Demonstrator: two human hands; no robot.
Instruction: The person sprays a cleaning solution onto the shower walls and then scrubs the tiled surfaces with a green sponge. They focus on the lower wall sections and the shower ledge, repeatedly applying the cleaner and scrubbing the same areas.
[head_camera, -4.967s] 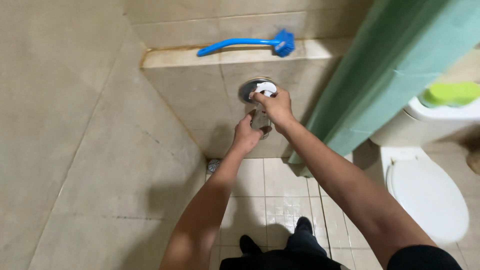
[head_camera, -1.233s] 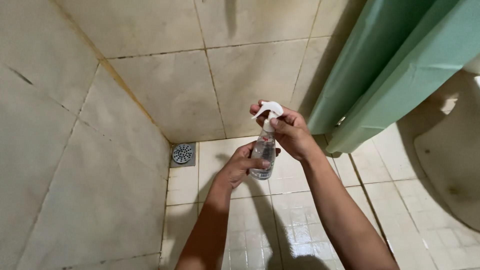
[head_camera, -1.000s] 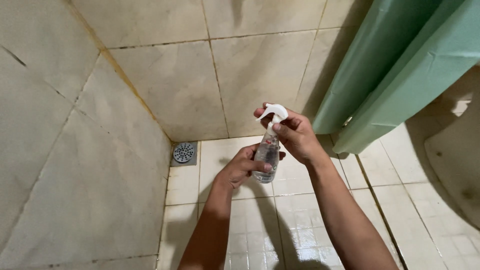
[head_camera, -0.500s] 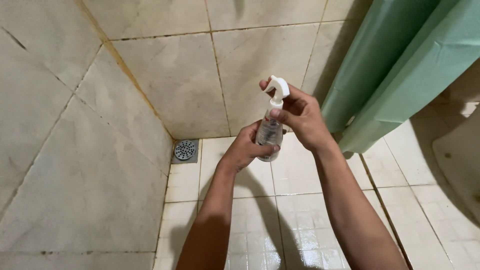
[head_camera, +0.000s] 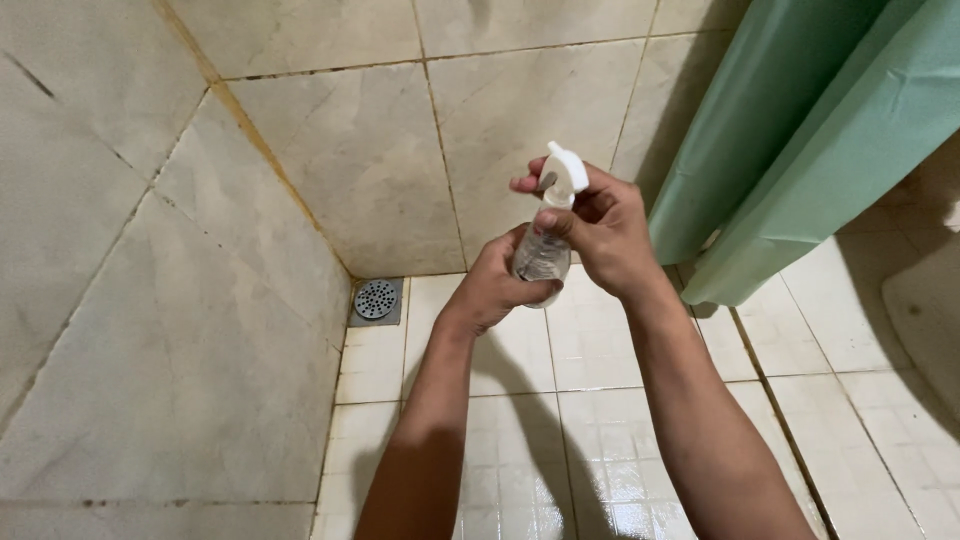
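Holding a small clear spray bottle (head_camera: 541, 256) upright in mid-air over the pale tiled shower floor (head_camera: 600, 360), out in front of the corner where the two beige tiled walls (head_camera: 350, 150) are meeting; gripping the bottle's body from the left and below with the left hand (head_camera: 497, 285), fingers closed around the clear plastic; wrapping the right hand (head_camera: 605, 232) around the neck and the white trigger head (head_camera: 563, 175) from the right, fingers closed there too, thumb lying across the front of the neck (the nozzle itself pointing up and to the left, whether open or shut being too small to tell). Judging the step as working the spray head on the bottle: keeping the lower hand steady as the anchor and letting only the upper hand turn or press, holding the bottle upright so nothing is leaking from the neck, keeping the nozzle angled away from the face and toward the wall. Sitting at the foot of the wall corner, a round metal drain (head_camera: 376, 299); hanging at the right, a green shower curtain (head_camera: 800, 130), well apart from both hands
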